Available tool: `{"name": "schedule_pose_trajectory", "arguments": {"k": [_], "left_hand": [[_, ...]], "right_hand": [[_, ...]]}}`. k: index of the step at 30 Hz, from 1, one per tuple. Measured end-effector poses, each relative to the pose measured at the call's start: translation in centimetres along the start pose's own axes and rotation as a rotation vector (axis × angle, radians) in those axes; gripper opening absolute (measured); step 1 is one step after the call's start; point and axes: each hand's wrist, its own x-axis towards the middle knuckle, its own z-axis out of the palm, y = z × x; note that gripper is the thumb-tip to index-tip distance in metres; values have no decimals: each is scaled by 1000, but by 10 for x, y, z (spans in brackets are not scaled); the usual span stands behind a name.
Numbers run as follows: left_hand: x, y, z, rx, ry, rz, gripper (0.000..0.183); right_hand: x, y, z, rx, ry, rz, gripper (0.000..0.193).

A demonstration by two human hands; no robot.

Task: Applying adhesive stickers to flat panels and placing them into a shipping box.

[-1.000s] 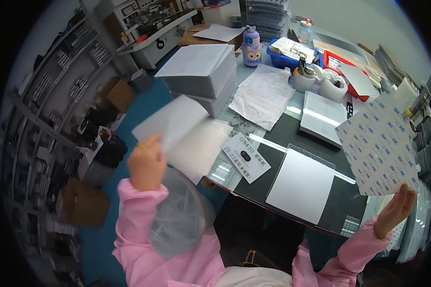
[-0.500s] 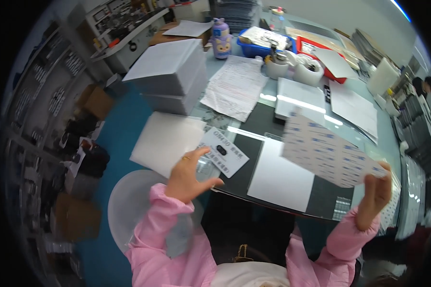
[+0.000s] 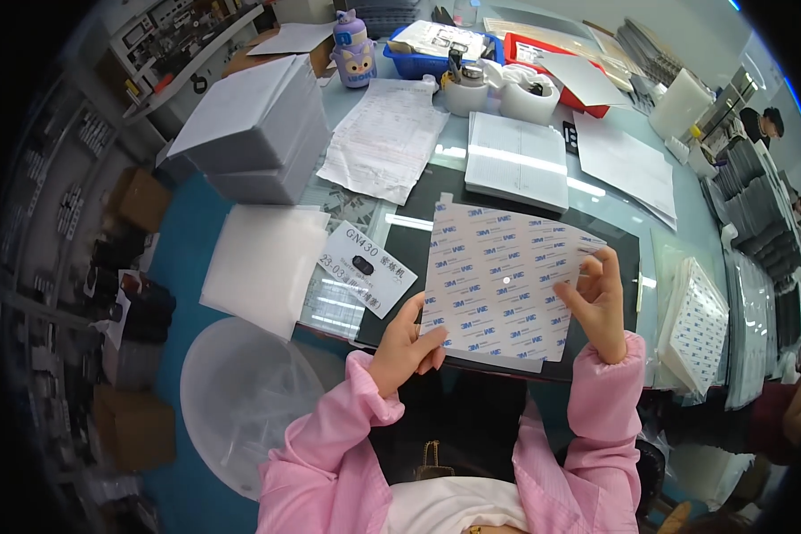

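Observation:
A backing-paper sheet (image 3: 498,276) printed with blue marks, like adhesive sheeting, is held up over the black mat (image 3: 618,258) at the table's near edge. My left hand (image 3: 407,345) grips its lower left edge, thumb on the front. At the right edge, my right hand (image 3: 601,303) has thumb and fingers closed on it. Another plain edge (image 3: 516,363) shows below the printed face, so a white sheet lies behind it. Left of my left hand is a white card (image 3: 387,280) with black lettering and a small dark oval object (image 3: 362,264) on it.
Translucent sheets (image 3: 262,267) overhang the table's left edge above a white bin (image 3: 249,400). Tall paper stacks (image 3: 249,116) stand behind. A white stack (image 3: 516,165) lies beyond the mat, and more patterned sheets (image 3: 699,329) rest at right. A person (image 3: 761,125) is in the far right background.
My right hand has brought the patterned sheet leftward, in front of me, over the white sheet. My left hand, open and apart before, has moved right and taken hold of the left edge.

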Motion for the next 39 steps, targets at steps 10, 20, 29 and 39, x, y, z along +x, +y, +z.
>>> {"name": "schedule_pose_trajectory", "arguments": {"k": [10, 20, 29, 39], "left_hand": [[-35, -28, -21, 515, 456, 408, 12], [-35, -54, -32, 1073, 398, 819, 24], [-33, -58, -33, 1067, 410, 821, 23], [-34, -59, -34, 1074, 414, 811, 24]], "right_hand": [[-15, 40, 14, 290, 85, 300, 56], [-25, 52, 16, 243, 59, 333, 58], [-25, 53, 17, 240, 59, 315, 59], [-25, 53, 16, 246, 51, 343, 56]]}}
